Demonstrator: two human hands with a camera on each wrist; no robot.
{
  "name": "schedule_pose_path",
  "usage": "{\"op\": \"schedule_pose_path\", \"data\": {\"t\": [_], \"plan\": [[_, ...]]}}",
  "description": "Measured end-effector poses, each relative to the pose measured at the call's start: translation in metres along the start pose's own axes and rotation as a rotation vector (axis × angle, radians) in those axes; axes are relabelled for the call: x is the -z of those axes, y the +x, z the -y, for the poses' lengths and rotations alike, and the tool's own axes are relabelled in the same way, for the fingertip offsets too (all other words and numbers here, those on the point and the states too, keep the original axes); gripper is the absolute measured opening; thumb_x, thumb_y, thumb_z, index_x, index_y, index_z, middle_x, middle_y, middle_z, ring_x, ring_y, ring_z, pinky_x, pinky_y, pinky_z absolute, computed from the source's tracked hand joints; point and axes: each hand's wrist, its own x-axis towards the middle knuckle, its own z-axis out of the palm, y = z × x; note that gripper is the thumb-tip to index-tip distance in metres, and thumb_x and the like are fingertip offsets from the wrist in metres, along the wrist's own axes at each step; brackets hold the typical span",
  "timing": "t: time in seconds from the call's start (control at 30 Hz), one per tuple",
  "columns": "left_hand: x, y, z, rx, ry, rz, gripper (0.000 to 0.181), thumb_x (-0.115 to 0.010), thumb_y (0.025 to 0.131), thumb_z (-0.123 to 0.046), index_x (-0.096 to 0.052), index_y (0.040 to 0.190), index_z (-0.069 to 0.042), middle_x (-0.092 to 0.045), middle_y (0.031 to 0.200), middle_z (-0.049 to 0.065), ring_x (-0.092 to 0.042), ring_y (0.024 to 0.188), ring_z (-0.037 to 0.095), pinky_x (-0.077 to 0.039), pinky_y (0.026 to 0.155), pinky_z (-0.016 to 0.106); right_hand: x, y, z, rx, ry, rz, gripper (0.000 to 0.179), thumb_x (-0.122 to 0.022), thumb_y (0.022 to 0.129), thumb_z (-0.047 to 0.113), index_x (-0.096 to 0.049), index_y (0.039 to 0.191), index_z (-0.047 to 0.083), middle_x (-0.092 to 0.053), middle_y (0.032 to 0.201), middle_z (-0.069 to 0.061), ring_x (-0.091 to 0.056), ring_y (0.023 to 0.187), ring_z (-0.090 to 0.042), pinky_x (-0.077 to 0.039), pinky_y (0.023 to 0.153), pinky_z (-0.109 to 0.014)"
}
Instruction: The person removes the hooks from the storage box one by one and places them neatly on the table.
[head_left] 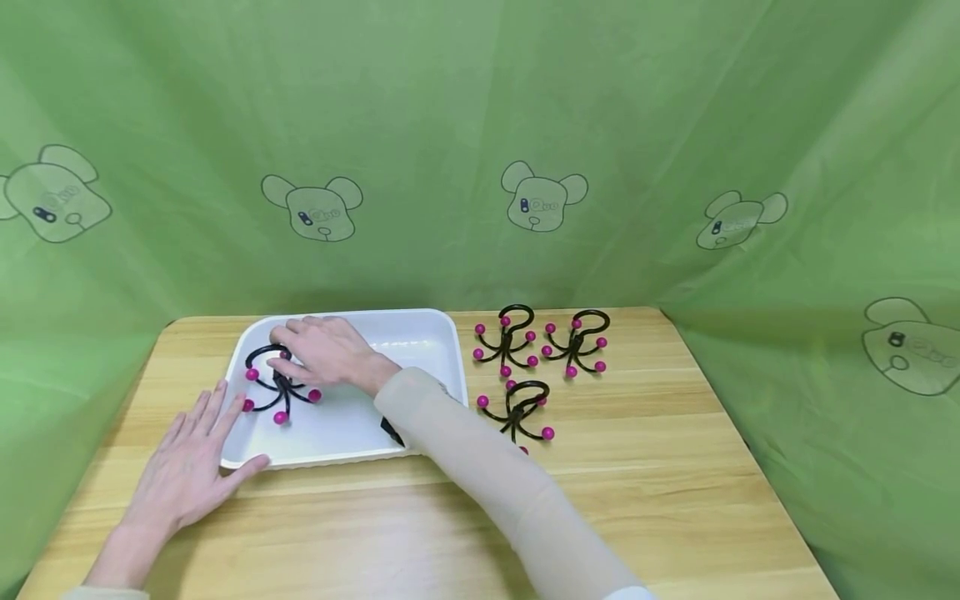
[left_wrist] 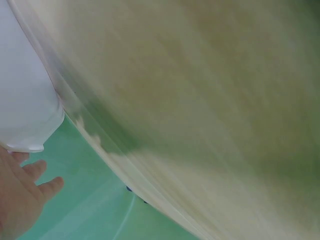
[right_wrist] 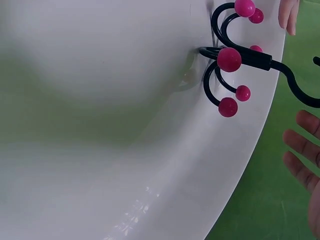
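A black multi-armed hanging hook (head_left: pixel 282 385) with pink ball tips stands in the left part of a white tray (head_left: pixel 431 333). My right hand (head_left: pixel 322 350) reaches over the tray beside the hook's curved top. In the right wrist view its fingers (right_wrist: pixel 302 145) are spread and extended, apart from the hook (right_wrist: pixel 257 58); the thumb is not visible there. My left hand (head_left: pixel 187 467) lies with straight, spread fingers along the tray's left edge, the thumb near its front corner. In the left wrist view, the left fingers (left_wrist: pixel 50 187) are next to the tray (left_wrist: pixel 25 75).
Three similar hooks stand on the wooden table right of the tray: a back left one (head_left: pixel 506 340), a back right one (head_left: pixel 576 343) and a front one (head_left: pixel 516 414). A small dark object (head_left: pixel 392 432) shows under the right sleeve. A green curtain (head_left: pixel 435 100) surrounds the table.
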Motion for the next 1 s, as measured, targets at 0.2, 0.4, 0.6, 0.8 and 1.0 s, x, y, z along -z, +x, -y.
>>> {"op": "schedule_pose_path", "data": {"t": [0.2,0.4,0.6,0.8,1.0], "plan": [[0.0006,-0.0009,0.0005,0.003,0.000,-0.002,0.101,-0.064,0.096,-0.064,-0.020,0.169,-0.009,-0.013,0.176,0.026,-0.019,0.162,0.049,-0.027,0.122,0.073,0.0000,0.0004,0.0012,0.017,-0.026,-0.008,0.034,-0.039,0.112,0.050,-0.060,0.124,0.026,-0.065,0.103,0.012,-0.060,0.085,-0.003,-0.050,0.066,-0.015],[0.0015,0.0000,0.0015,0.000,0.001,0.001,0.101,-0.064,0.096,-0.064,-0.022,0.169,-0.007,-0.013,0.176,0.026,-0.018,0.162,0.049,-0.026,0.123,0.073,-0.0018,-0.0005,0.0009,0.021,-0.035,-0.033,0.030,-0.040,0.113,0.046,-0.061,0.120,0.026,-0.064,0.098,0.012,-0.059,0.082,-0.004,-0.049,0.064,-0.015],[0.0024,0.0006,0.0015,0.002,0.005,0.007,0.102,-0.064,0.095,-0.065,-0.023,0.168,-0.007,-0.015,0.176,0.027,-0.019,0.163,0.048,-0.028,0.122,0.073,-0.0006,0.0002,0.0003,0.026,-0.038,-0.039,0.029,-0.039,0.113,0.045,-0.061,0.119,0.027,-0.064,0.099,0.012,-0.060,0.083,-0.004,-0.051,0.068,-0.016],[0.0014,0.0012,0.0007,0.002,-0.002,0.011,0.102,-0.063,0.095,-0.065,-0.023,0.168,-0.006,-0.013,0.177,0.025,-0.016,0.164,0.047,-0.028,0.122,0.073,0.0025,-0.0028,-0.0026,0.013,-0.054,-0.030,0.030,-0.037,0.114,0.046,-0.061,0.120,0.028,-0.065,0.100,0.013,-0.062,0.087,-0.004,-0.053,0.074,-0.018],[0.0011,-0.0006,0.0008,0.000,-0.007,0.001,0.101,-0.064,0.095,-0.064,-0.024,0.168,-0.006,-0.014,0.176,0.026,-0.017,0.164,0.047,-0.028,0.121,0.073,0.0054,-0.0079,-0.0062,0.022,-0.064,-0.025,0.031,-0.036,0.114,0.045,-0.060,0.120,0.027,-0.065,0.100,0.012,-0.062,0.088,-0.005,-0.053,0.072,-0.018]]}}
